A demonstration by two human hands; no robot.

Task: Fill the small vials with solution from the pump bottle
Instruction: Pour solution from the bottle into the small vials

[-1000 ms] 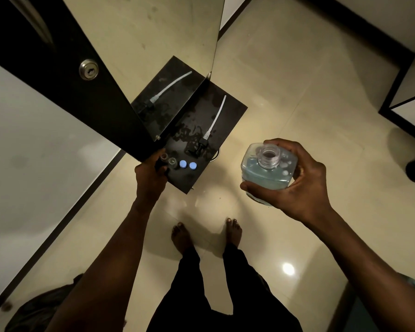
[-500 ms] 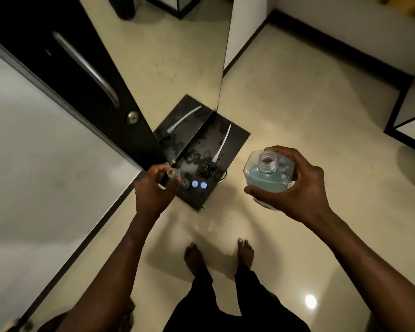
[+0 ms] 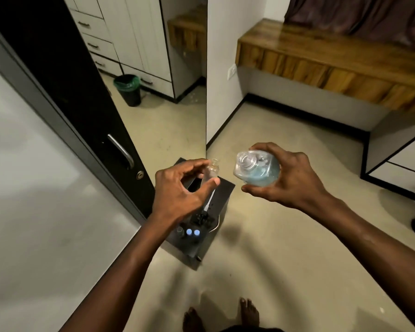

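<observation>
Glass vial [image 3: 213,169] pinched in my left hand [image 3: 177,189]; at three o'clock, my right hand [image 3: 288,178] grips the tilted pump bottle [image 3: 256,170].

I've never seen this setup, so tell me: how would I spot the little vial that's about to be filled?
Find the low black stand on the floor by the mirror. Above it, the left hand pinches a small clear vial, uncapped and upright. Unlike the blue-topped vials on the stand, it is lifted beside the bottle.
</observation>
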